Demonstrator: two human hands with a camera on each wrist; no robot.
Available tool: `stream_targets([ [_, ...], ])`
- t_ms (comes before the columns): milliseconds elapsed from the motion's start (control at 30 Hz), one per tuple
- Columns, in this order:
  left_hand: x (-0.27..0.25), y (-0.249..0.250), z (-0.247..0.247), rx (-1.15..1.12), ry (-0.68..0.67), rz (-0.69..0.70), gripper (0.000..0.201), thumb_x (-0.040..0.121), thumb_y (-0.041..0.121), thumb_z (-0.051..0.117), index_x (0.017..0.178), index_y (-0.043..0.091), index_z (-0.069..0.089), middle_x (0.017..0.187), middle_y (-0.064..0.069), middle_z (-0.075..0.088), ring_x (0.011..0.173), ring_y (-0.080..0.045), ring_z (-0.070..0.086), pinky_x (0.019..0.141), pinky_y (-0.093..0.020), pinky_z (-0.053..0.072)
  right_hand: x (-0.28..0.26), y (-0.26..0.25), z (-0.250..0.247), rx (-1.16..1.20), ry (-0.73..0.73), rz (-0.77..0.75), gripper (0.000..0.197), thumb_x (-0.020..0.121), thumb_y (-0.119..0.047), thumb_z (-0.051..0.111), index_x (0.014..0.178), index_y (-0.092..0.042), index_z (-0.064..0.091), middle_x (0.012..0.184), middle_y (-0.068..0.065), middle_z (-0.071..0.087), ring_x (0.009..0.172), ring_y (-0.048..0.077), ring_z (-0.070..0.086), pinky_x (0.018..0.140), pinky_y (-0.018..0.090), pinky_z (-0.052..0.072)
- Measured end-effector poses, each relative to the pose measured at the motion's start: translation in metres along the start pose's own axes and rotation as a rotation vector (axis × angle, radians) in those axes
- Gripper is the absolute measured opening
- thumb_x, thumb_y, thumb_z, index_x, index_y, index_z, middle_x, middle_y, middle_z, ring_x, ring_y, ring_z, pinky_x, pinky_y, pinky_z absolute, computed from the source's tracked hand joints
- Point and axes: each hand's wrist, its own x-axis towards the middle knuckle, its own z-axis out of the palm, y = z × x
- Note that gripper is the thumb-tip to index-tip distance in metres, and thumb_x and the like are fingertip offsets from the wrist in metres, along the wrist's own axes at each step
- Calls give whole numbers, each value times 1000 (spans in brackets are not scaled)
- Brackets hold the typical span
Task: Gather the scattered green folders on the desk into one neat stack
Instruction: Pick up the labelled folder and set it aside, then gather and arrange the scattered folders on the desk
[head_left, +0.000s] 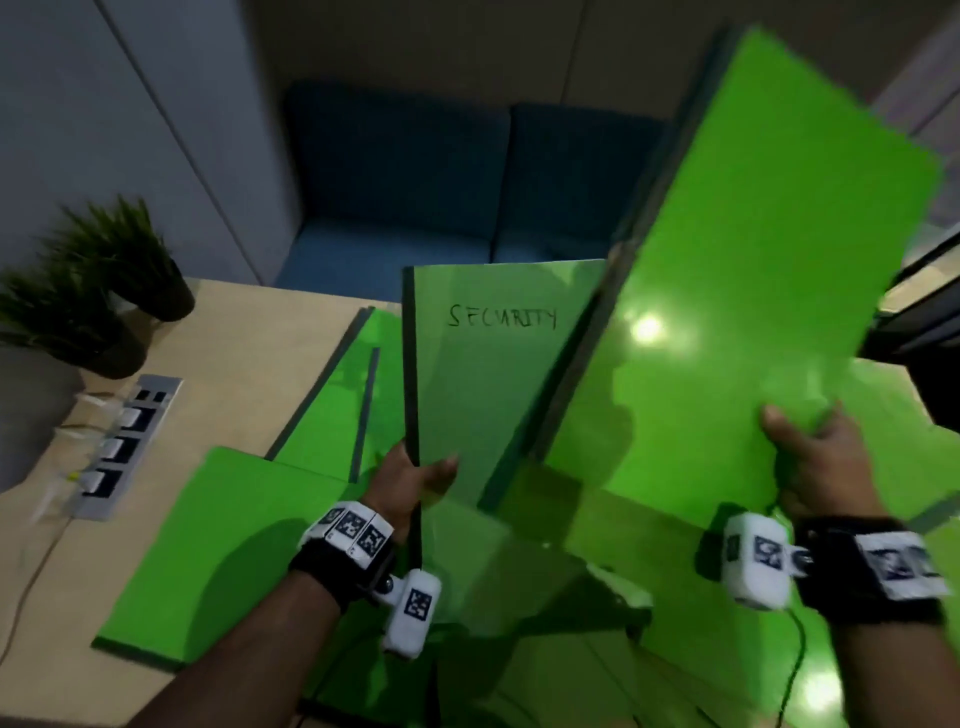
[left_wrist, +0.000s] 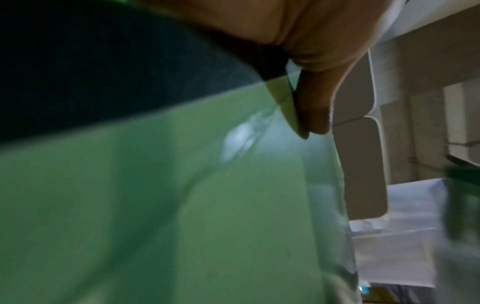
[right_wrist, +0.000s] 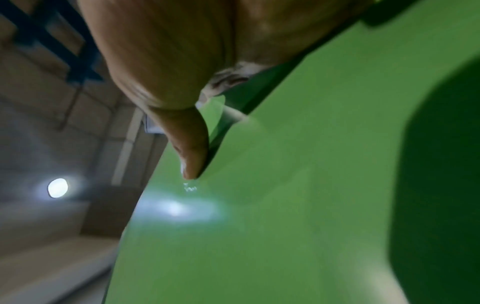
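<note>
each hand (head_left: 415, 475) (head_left: 815, 457) gripping a raised green folder (head_left: 493, 374) (head_left: 727, 291) over a wooden desk (head_left: 234, 364), blue sofa (head_left: 467, 182) behind

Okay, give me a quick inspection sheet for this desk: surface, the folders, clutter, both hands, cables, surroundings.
Surface: light wood desk, largely covered by green folders.
Job's things: SECURITY folder held upright; plain folder raised and tilted beside it; flat folder at the left; another folder angled behind it; more lie under the hands. Not yet stacked.
Clutter: two potted plants at the far left.
Hands: left hand grips the SECURITY folder's lower edge; right hand grips the plain folder's lower corner.
Cables: thin cable running from the desk socket strip.
Surroundings: blue sofa beyond the desk, grey wall panels.
</note>
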Motion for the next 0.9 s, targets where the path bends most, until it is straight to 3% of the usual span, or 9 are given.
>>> stream_targets([
  [67,-5,0,16,-19,1,12,54,73,32,73,119,7,58,110,-10,71,115,-34,59,98,-52,47,-9,26,18,-120,-106,50,76,73,-38,82,136,-13,47,114,-2,71,103,18,68,89,41,55],
  [167,-18,-9,30,78,18,68,85,59,75,63,119,16,56,115,-3,67,114,-25,57,99,-44,45,-26,43,33,-179,-216,159,100,63,-47,86,147,-28,35,150,6,43,135,30,44,108,59,36],
  [267,-34,-24,35,98,3,59,101,50,90,56,120,17,56,118,-2,66,118,-22,57,103,-44,42,-41,64,38,-193,-302,304,102,73,-32,78,154,-30,15,161,2,17,145,30,22,114,57,23],
  [367,-41,-38,35,44,38,-31,90,68,79,45,131,15,51,131,-4,57,127,-25,50,111,-48,36,-53,81,44,-106,-359,446,130,46,-50,87,153,-31,17,161,3,17,145,29,21,114,56,20],
  [467,-41,-36,29,83,-48,-154,117,53,91,50,143,17,39,152,-8,38,140,-24,35,117,-47,24,-60,90,50,-22,-321,494,95,77,-11,73,154,-25,18,161,6,18,145,29,21,114,52,17],
  [567,-21,-2,21,192,-100,-72,149,27,98,53,153,28,15,161,-1,16,146,-25,20,117,-52,17,-67,101,47,-13,-375,511,101,72,-8,75,154,-22,18,160,6,20,145,26,20,115,48,15],
  [700,33,67,22,212,37,66,104,69,73,63,149,46,3,159,-3,23,142,-31,26,108,-59,26,-77,119,49,-81,-507,516,141,34,-55,90,153,-24,20,158,4,26,143,25,25,116,52,17],
  [800,68,87,32,426,101,196,79,93,30,59,152,38,7,154,-8,34,136,-29,38,107,-51,34,-74,118,53,-112,-553,554,110,64,-37,85,153,-24,21,150,-4,33,138,29,34,114,49,26],
  [900,82,80,39,714,43,243,73,93,8,56,149,35,20,158,-7,24,115,-25,53,82,-29,51,-69,119,49,-201,-670,573,107,61,-37,84,149,-33,25,152,5,39,132,30,45,110,54,35],
])
